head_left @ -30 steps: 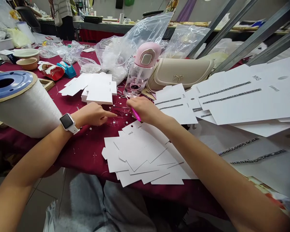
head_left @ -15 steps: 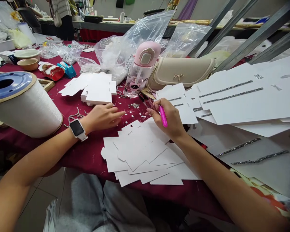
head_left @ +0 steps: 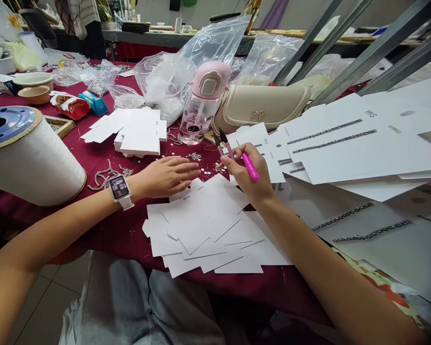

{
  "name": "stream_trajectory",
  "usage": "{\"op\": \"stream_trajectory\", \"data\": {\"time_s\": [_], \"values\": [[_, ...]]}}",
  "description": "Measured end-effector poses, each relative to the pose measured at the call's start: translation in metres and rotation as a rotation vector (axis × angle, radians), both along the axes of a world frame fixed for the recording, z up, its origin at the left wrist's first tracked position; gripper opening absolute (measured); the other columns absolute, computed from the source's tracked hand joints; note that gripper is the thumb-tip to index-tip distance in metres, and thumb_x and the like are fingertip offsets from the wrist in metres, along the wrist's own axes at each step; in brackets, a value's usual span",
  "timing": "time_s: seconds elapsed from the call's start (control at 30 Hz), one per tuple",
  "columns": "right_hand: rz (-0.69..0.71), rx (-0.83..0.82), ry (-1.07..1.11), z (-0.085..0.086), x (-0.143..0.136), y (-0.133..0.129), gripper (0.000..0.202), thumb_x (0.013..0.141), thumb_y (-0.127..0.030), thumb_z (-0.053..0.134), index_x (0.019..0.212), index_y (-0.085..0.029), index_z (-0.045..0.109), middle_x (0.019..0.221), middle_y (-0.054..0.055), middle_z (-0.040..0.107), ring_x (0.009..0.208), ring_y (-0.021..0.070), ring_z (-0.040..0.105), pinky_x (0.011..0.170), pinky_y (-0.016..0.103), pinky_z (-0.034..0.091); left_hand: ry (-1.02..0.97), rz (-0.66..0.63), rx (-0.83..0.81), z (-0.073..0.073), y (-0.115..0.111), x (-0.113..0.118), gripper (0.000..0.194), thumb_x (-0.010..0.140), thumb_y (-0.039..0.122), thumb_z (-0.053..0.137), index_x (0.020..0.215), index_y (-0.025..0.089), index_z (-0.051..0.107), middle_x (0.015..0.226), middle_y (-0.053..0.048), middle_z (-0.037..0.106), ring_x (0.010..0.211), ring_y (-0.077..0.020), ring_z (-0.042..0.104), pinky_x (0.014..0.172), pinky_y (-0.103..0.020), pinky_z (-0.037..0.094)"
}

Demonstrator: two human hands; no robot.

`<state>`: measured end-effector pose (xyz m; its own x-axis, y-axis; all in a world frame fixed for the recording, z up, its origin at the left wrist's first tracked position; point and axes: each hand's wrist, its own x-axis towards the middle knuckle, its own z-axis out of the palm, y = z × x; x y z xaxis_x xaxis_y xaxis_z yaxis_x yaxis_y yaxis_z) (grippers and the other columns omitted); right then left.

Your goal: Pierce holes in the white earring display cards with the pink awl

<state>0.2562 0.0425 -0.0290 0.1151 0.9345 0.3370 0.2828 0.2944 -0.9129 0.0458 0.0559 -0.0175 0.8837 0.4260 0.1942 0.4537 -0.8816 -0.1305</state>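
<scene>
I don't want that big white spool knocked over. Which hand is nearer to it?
Left. The left hand is open, a little way to the right of the spool; the right hand, gripping a pink-handled tool, is farther off that same side.

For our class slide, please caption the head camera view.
Right hand gripping a pink-handled tool, left hand beside it over white cards.

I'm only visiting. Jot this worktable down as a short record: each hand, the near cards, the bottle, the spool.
Left hand: open, nothing visible in it
Right hand: holding a bright pink pen-like tool and dark pointed blades
Near cards: white cardboard, loosely overlapping
Bottle: clear, pink-lidded, upright beside a beige bow-trimmed bag
Spool: large, white-wound, blue-ended
</scene>
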Motion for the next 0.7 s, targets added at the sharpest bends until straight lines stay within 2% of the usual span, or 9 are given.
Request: {"op": "stream_trajectory", "data": {"time_s": [0.07,0.13,0.3,0.37,0.43,0.5,0.57,0.7], "values": [[-0.003,-0.024,0.038,-0.001,0.001,0.002,0.025,0.067,-0.019,0.058,0.062,-0.022,0.034,0.061,-0.005,0.042,0.055,0.0136,0.058,0.053,0.027,0.042,0.058,-0.037,-0.062,-0.005,0.002,0.009,0.039,0.090,0.031,0.026,0.121,0.019,0.048,0.127,-0.001,0.048,0.119,-0.0162,0.038,0.103,-0.029,0.020],[-0.008,-0.053,0.071,-0.002,0.002,0.002,0.025,0.067,-0.018,0.058,0.062,-0.022,0.034,0.061,-0.005,0.045,0.056,0.0141,0.058,0.055,0.028,0.043,0.055,-0.014,-0.073,-0.009,0.004,0.012,0.040,0.090,0.031,0.025,0.116,0.017,0.052,0.119,-0.003,0.055,0.115,-0.0171,0.043,0.103,-0.032,0.020],[-0.017,-0.115,0.141,0.002,0.000,0.000,0.026,0.066,-0.016,0.059,0.061,-0.021,0.034,0.062,-0.005,0.045,0.057,0.0127,0.059,0.058,0.027,0.043,-0.038,0.051,-0.057,-0.007,0.004,-0.005,0.039,0.089,0.032,0.027,0.110,0.017,0.057,0.111,-0.005,0.061,0.108,-0.0167,0.049,0.103,-0.034,0.021],[0.049,-0.120,0.161,0.002,-0.005,-0.002,0.027,0.066,-0.017,0.059,0.062,-0.021,0.033,0.062,-0.006,0.042,0.059,0.0123,0.060,0.058,0.026,0.043,-0.042,0.061,-0.068,-0.004,0.004,-0.011,0.038,0.090,0.032,0.027,0.111,0.020,0.056,0.113,-0.003,0.060,0.110,-0.0159,0.048,0.103,-0.034,0.022],[0.188,-0.150,0.151,0.000,-0.011,-0.006,0.027,0.067,-0.022,0.060,0.064,-0.021,0.033,0.061,-0.006,0.040,0.061,0.0128,0.060,0.058,0.026,0.043,-0.026,0.070,-0.068,-0.002,0.004,-0.015,0.039,0.090,0.033,0.026,0.112,0.020,0.056,0.112,-0.002,0.060,0.111,-0.0161,0.047,0.102,-0.034,0.023],[0.343,-0.239,0.092,-0.002,-0.015,-0.011,0.026,0.068,-0.026,0.060,0.067,-0.020,0.034,0.062,-0.006,0.043,0.063,0.0140,0.061,0.059,0.027,0.043,-0.008,0.079,-0.019,-0.002,0.006,-0.017,0.041,0.090,0.033,0.025,0.111,0.018,0.057,0.109,-0.003,0.062,0.114,-0.0171,0.044,0.103,-0.034,0.024],[0.413,-0.346,0.004,-0.002,-0.017,-0.015,0.026,0.069,-0.028,0.058,0.069,-0.020,0.034,0.063,-0.006,0.047,0.064,0.0150,0.062,0.061,0.029,0.043,0.003,0.092,0.082,-0.004,0.008,-0.018,0.041,0.090,0.033,0.027,0.105,0.014,0.061,0.104,-0.005,0.064,0.119,-0.0181,0.040,0.105,-0.034,0.022],[0.332,-0.541,-0.118,0.008,-0.012,-0.023,0.025,0.070,-0.028,0.056,0.069,-0.021,0.032,0.054,-0.008,0.045,0.052,0.0147,0.060,0.058,0.030,0.042,0.013,0.115,0.282,-0.002,0.008,-0.021,0.038,0.088,0.029,0.033,0.089,0.011,0.066,0.101,-0.007,0.065,0.122,-0.0187,0.037,0.107,-0.033,0.022]]}}
